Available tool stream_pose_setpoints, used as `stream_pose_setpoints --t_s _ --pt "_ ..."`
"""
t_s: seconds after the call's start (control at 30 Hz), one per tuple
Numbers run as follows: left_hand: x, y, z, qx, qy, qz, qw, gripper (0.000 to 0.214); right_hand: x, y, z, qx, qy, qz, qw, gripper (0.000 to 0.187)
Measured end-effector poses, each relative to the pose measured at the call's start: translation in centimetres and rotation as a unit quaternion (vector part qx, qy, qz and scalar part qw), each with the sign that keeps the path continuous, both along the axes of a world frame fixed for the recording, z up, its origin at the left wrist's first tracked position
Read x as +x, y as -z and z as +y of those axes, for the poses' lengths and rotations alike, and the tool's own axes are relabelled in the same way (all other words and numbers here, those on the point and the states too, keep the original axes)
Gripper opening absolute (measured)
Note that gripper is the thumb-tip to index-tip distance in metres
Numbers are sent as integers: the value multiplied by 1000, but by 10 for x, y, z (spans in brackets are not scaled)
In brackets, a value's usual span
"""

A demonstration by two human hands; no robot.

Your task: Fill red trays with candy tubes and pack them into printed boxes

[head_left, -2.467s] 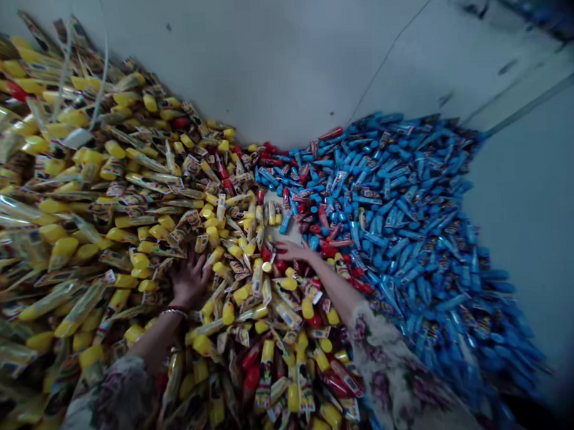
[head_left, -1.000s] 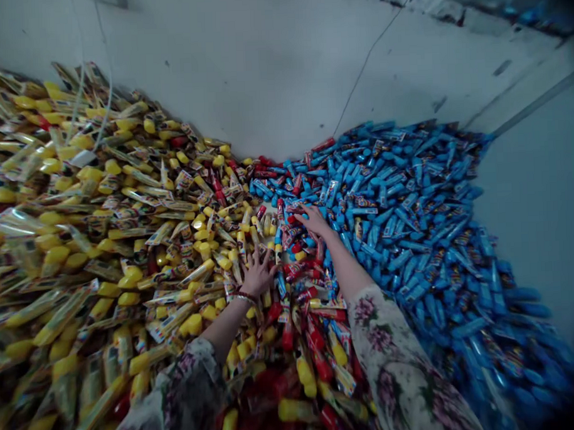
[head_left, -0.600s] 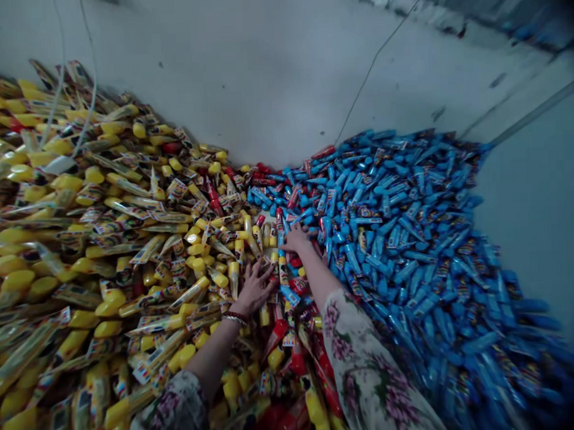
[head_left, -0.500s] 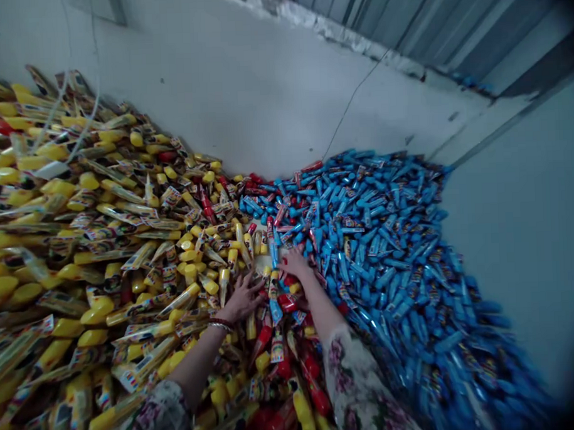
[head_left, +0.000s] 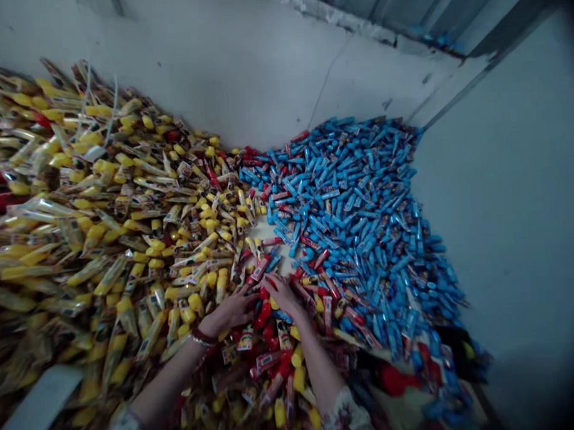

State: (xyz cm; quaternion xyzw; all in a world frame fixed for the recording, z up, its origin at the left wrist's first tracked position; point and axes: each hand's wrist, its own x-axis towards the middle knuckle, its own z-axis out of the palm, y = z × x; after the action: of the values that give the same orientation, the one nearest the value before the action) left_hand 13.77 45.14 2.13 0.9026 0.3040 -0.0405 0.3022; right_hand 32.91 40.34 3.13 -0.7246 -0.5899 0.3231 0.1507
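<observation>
My left hand (head_left: 234, 308) lies low over the heap where yellow and red meet, fingers stretched out and touching tubes. Close beside it, my right hand (head_left: 281, 295) reaches across red and yellow pieces, its fingers loosely spread and partly bent. Between and below both hands lie mixed red tubes (head_left: 263, 314) with printed labels, along with a few yellow ones. A red-labelled tube (head_left: 259, 270) rests just ahead of the fingertips. The fingertips are partly hidden among the tubes, and I see nothing clearly gripped.
A large heap of yellow-capped tubes (head_left: 140, 201) fills the left. Blue tubes (head_left: 356, 194) are piled at the right against a pale wall (head_left: 492, 170). A pale bare strip (head_left: 265, 229) shows between the heaps. A white flat object (head_left: 43, 399) is at lower left.
Both hands have come nearer to me and closer together, with mixed tubes now gathered around them. More pale surface shows ahead. The view has shifted, bringing the white object into sight.
</observation>
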Motion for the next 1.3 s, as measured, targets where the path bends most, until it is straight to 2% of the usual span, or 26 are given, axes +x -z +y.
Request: stream_pose_setpoints --t_s 0.17,0.27,0.33,0.4,0.47,0.53,0.57,0.63,0.73,0.87,1.0,1.07,1.13,1.17,1.2,1.23,1.3 --pt "-57 -20 -79 59 -64 26 996 43 -38 -36 -68 11 -22 39 999 48" --pt "-80 -29 -114 36 -79 23 996 43 -39 -51 -108 -1 -23 60 998 47" --pt "-87 -34 -123 -23 -96 18 995 39 -23 -55 -125 -8 -16 73 997 47" --pt "-85 -38 -120 -57 -156 -3 986 40 5 -54 -129 -5 11 68 998 56" --pt "-70 -40 -112 -41 -238 -45 969 45 36 -48 -120 5 60 29 998 60" --pt "-46 -39 -106 -12 -268 -82 960 48 58 -39 -106 -7 103 -38 994 57" --pt "-32 -37 -106 -9 -248 -84 965 49 63 -34 -100 -18 107 -51 993 55" --pt "-7 -31 -114 -17 -158 -56 986 52 59 -24 -94 -51 96 -56 993 54" --pt "6 -22 -142 17 -79 -19 997 58 32 -13 -108 -81 50 -78 992 50" --pt "-23 -23 -188 63 -63 -26 996 54 -4 -15 -151 -21 18 -134 991 44" --pt "-62 -37 -226 63 -52 -72 994 50 -32 -33 -200 62 24 -116 991 44" --pt "-80 -40 -243 20 -95 -107 990 46 -51 -44 -231 128 71 -89 985 44" --pt "-101 -38 -262 -49 -215 -119 968 40 -76 -50 -273 197 184 -42 962 43" --pt "-112 -35 -273 -83 -280 -110 950 37 -90 -52 -297 218 260 -16 941 42" --pt "-124 -30 -286 -111 -332 -93 932 35 -105 -51 -324 212 331 10 919 41" --pt "-137 -25 -299 -134 -366 -71 918 33 -120 -49 -351 176 377 45 908 41" --pt "-164 -13 -328 -176 -377 -23 909 29 -146 -40 -401 86 438 106 888 44"
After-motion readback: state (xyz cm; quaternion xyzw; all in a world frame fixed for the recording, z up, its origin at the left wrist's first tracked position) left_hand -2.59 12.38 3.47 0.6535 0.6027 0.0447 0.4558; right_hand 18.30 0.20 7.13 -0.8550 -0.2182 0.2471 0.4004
